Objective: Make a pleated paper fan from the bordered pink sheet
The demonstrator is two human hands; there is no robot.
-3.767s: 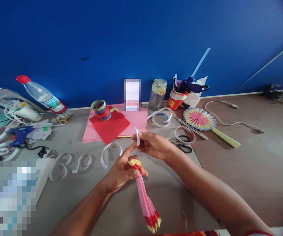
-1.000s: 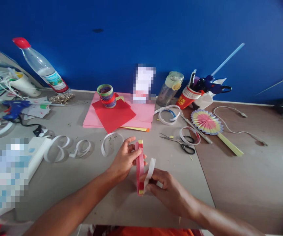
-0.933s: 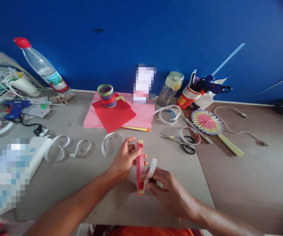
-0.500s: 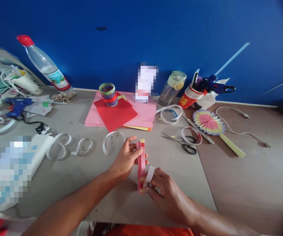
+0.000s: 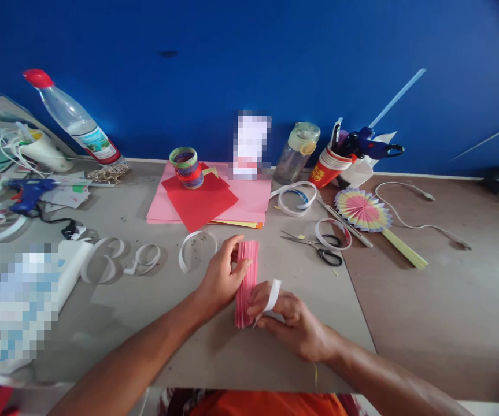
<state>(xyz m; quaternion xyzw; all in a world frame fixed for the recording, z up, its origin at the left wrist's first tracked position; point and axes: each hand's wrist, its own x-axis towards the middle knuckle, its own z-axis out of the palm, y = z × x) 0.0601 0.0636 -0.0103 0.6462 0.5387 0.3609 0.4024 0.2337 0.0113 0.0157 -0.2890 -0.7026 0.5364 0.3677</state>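
Upright in front of me is a narrow bundle of accordion-pleated pink paper, its many folds facing up. My left hand is closed around its upper left side, thumb lying across the folds. My right hand is at the lower right side, fingertips touching the folds. A white strip curls up from between the right thumb and fingers, its lower tip beside the bundle's bottom end. The palm side of both hands is hidden. Scissors with black handles lie open beyond my right hand.
Red paper and a painted cup rest on pink sheets. A pleated paper fan, tape rolls, a red cup of tools and a cable are at right. A glue gun and bottle stand left.
The bundle has turned from its narrow side with yellow ends to its broad pleated side. Both hands still hold around it, and a thin yellow scrap now shows below my right wrist.
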